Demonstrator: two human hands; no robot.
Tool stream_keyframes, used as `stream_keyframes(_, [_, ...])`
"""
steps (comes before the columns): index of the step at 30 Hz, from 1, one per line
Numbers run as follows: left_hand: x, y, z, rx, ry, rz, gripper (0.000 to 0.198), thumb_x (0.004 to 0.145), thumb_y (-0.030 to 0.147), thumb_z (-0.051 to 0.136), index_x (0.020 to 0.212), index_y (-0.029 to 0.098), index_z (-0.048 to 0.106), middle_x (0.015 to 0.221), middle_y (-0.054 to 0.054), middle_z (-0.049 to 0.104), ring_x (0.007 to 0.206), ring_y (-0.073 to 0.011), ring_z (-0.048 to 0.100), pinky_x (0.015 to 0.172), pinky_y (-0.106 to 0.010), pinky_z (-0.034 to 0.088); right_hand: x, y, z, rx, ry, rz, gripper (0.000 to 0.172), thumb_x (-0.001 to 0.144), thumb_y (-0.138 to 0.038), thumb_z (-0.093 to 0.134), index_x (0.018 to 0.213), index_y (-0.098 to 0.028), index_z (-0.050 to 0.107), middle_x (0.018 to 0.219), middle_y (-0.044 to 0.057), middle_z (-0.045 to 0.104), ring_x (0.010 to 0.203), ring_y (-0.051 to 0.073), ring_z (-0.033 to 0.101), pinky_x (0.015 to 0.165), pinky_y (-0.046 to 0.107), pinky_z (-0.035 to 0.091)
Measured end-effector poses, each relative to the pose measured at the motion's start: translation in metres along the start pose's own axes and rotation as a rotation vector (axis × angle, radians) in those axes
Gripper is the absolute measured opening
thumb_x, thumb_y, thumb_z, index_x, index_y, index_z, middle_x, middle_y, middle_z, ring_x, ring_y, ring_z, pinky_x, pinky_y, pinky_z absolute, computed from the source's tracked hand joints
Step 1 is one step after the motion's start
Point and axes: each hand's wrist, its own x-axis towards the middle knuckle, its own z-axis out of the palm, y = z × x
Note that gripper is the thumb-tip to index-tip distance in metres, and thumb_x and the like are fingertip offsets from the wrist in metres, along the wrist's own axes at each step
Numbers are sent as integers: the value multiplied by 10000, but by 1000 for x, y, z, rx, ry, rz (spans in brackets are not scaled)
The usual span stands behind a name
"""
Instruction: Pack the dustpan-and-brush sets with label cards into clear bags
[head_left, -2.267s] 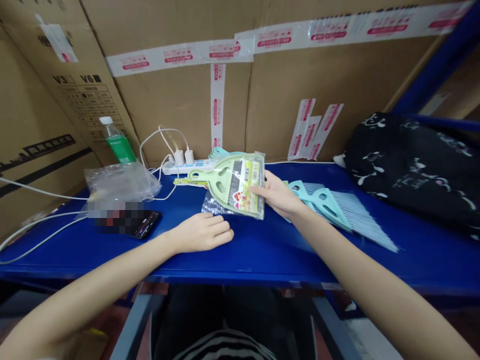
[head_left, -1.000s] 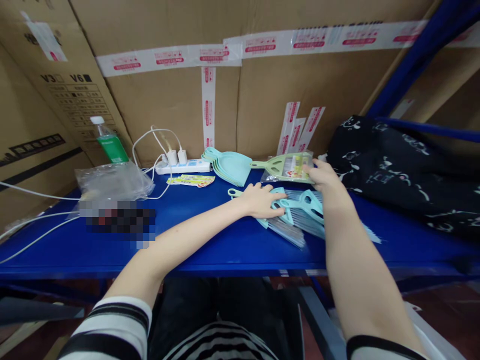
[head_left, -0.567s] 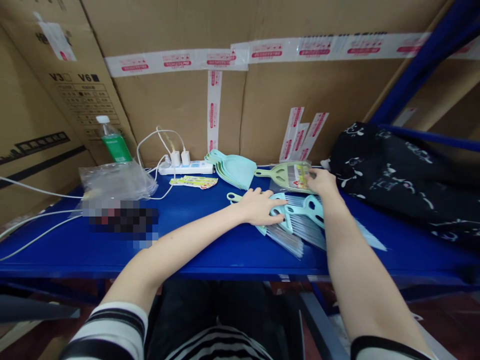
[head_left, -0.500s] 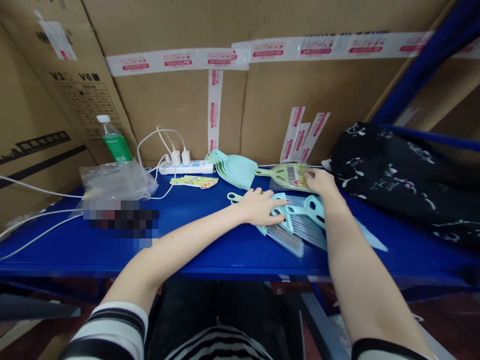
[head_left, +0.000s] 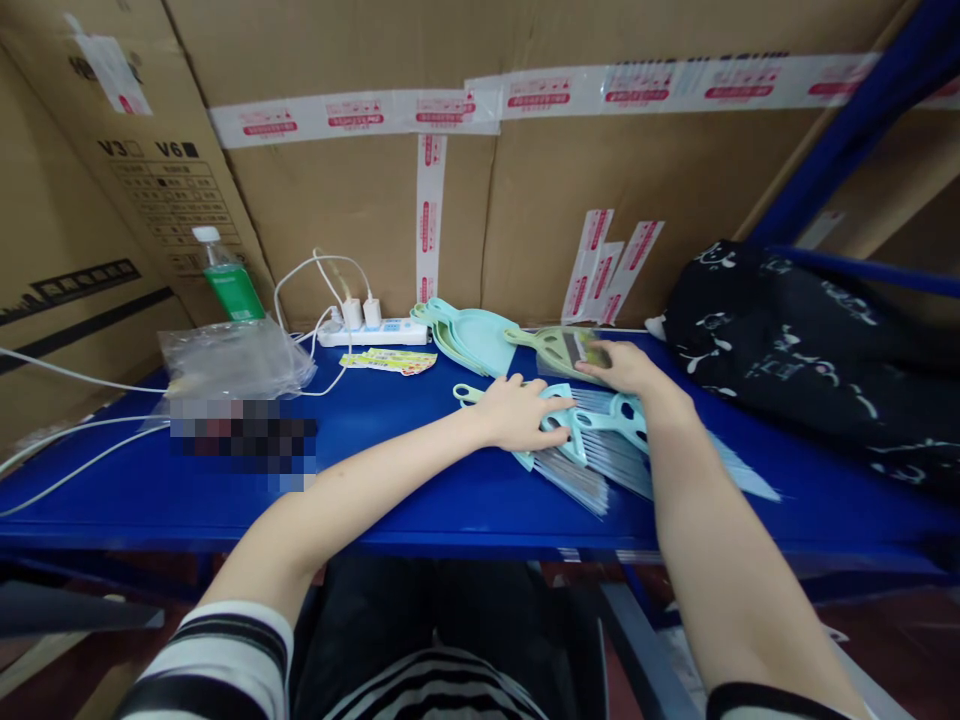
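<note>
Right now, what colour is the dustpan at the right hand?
The dustpan is light green, best in the head view.

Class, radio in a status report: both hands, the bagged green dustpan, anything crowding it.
Left hand spread over loose brushes. Right hand on bagged green dustpan, at its right end. Stacked dustpans crowd its handle; patterned black cloth farther right.

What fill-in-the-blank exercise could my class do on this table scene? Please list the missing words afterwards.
1. The left hand rests on the brushes, on a tabletop coloured ____.
2. The right hand is at a wrapped dustpan whose colour is ____.
3. The bottle has a ____ cap.
4. Two white chargers are plugged into the ____.

Missing words: blue; green; white; power strip.
</note>
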Motion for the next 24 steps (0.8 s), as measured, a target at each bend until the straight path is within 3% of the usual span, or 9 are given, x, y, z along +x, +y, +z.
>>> stream_keyframes(4, [0,0,1,21,0,-3,515,926,519,347,1407,346,404,1375,-67,503,1173,-298,510,942,-403,405,-4,-11,-7,-43,-13,5,550,854,-470,473,1222,-94,632,1132,212,667,1085,342,605,940,431,452])
stream_keyframes(6, [0,0,1,33,8,2,516,929,521,343,1404,332,414,1382,-78,498,1170,-300,514,942,-403,404,-7,-19,-12,-18,-27,-100,560,841,-484,489,1229,-107,632,1153,187,668,1099,343,596,929,422,458])
stream_keyframes(10, [0,0,4,47,38,19,512,935,529,333,1390,320,436,1378,-96,503,1139,-296,539,917,-401,416,-10,-29,-17,30,-104,-277,481,787,-476,564,1178,-219,675,1040,91,725,920,297,665,810,386,511])
stream_keyframes(13, [0,-1,5,57,57,21,510,937,535,335,1379,311,453,1371,-107,507,1129,-292,546,916,-403,419,-9,-29,-15,22,-89,-321,404,765,-411,593,1120,-254,705,966,66,742,851,276,675,754,364,518])
stream_keyframes(18, [1,0,2,69,93,56,501,932,548,366,1325,278,520,1300,-99,556,1131,-272,538,928,-388,417,-12,-39,-21,12,-53,-339,381,749,-314,575,1084,-202,719,950,86,740,820,268,669,743,360,506])
stream_keyframes(21, [3,-5,-4,49,115,42,439,954,487,365,1257,250,576,1246,-79,597,1101,-242,558,909,-359,428,-17,-47,-32,55,-58,-364,290,753,-275,538,946,-216,747,829,52,737,753,234,662,718,335,497])
stream_keyframes(24, [7,-21,-11,70,145,-49,358,974,309,353,1196,201,612,1126,-87,662,1065,-236,587,883,-361,440,-26,-51,-44,81,-124,-322,251,747,-234,511,851,-226,739,714,27,705,682,203,639,673,310,481])
